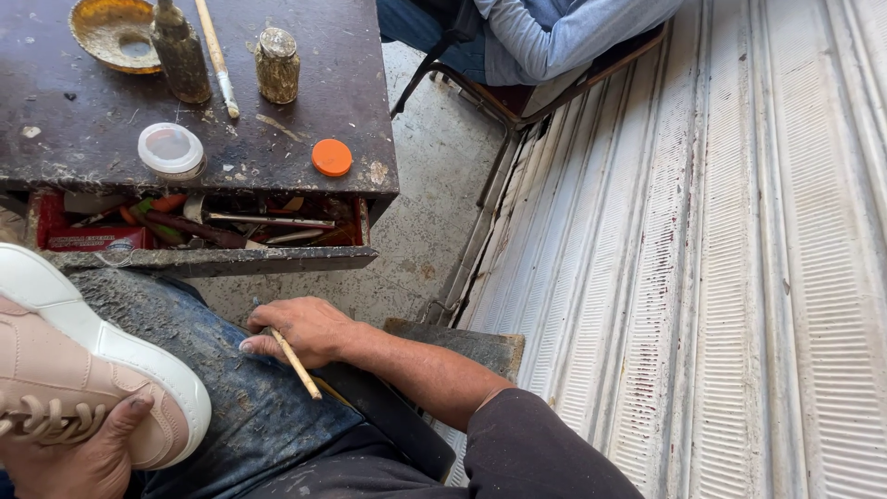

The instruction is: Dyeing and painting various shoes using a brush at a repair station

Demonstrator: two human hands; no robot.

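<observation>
My left hand (78, 457) grips a pink sneaker with a white sole (83, 365) at the lower left, thumb across its toe near the laces. It rests against my jeans-clad thigh (231, 388). My right hand (305, 331) lies on the same thigh, fingers curled around a thin wooden stick (297, 365) that points down and to the right. The stick's front end is hidden under my fingers.
A stained dark work table (83, 120) stands ahead with a yellow dish (111, 32), two grimy bottles (277, 65), a long brush (217, 60), a white lid (171, 150) and an orange cap (332, 157). Its open drawer (199, 226) holds tools. A corrugated metal shutter (721, 277) fills the right. Another person (545, 37) sits behind.
</observation>
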